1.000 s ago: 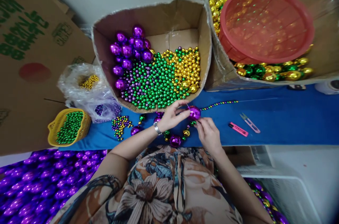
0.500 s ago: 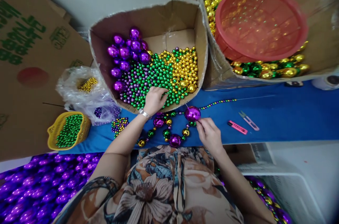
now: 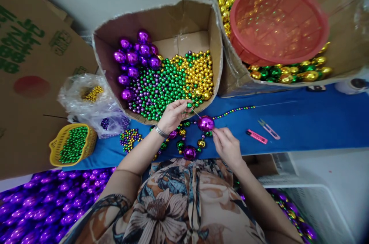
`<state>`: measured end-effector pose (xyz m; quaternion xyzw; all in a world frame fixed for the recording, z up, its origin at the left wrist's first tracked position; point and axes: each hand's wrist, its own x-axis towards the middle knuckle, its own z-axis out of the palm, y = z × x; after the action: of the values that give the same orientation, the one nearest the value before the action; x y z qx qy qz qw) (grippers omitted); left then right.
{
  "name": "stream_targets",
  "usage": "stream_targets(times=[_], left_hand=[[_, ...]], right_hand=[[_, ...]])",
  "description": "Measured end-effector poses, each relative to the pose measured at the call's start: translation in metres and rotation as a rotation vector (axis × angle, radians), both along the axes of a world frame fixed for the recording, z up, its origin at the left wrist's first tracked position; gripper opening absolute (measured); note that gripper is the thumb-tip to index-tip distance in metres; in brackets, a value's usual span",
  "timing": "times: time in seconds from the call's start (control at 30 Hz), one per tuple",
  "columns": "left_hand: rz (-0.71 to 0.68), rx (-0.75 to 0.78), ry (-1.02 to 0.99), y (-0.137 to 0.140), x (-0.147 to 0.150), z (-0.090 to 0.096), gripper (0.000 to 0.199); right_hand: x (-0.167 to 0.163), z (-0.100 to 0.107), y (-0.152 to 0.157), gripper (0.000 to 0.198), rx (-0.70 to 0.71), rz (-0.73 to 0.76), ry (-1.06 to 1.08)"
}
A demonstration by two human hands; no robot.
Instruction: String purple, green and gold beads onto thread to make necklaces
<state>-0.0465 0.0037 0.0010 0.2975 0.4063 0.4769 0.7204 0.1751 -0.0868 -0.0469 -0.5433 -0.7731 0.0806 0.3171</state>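
Between the thumb and fingers of my left hand (image 3: 173, 115) is a green bead (image 3: 189, 105), at the near rim of the cardboard box (image 3: 216, 78). A thin needle (image 3: 196, 113) sticks up from a large purple ball (image 3: 206, 123), its tip close to the green bead. My right hand (image 3: 227, 146) is closed in a pinch at the lower right side of that ball. The strung bead garland (image 3: 189, 152) of purple, gold and green balls loops over the blue cloth below. A strand of tiny beads (image 3: 236, 111) runs off to the right, ending in bare thread.
Loose small beads (image 3: 170, 78) and large purple balls fill part of the box. A red basket (image 3: 279, 57) sits in another box at right. Pink snips (image 3: 269, 128) and a pink cutter (image 3: 256, 136) lie on the cloth (image 3: 317, 121). A yellow basket (image 3: 92, 142) stands left.
My left hand has come out from over the loose beads toward the needle, now with a green bead in its fingers. My right hand stays at the large purple ball.
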Motion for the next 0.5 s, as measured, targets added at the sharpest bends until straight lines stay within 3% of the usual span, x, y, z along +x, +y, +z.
stream_targets(times=[0.27,0.5], left_hand=[[-0.030,-0.004,-0.006,-0.0020,0.0011,-0.0031,0.026],[-0.065,-0.103,-0.125,-0.0020,0.0072,-0.0071,0.028]], right_hand=[[0.0014,-0.0008,0.0003,0.024,0.013,-0.005,-0.040],[0.0039,-0.0018,-0.0011,0.023,0.031,-0.025,-0.059]])
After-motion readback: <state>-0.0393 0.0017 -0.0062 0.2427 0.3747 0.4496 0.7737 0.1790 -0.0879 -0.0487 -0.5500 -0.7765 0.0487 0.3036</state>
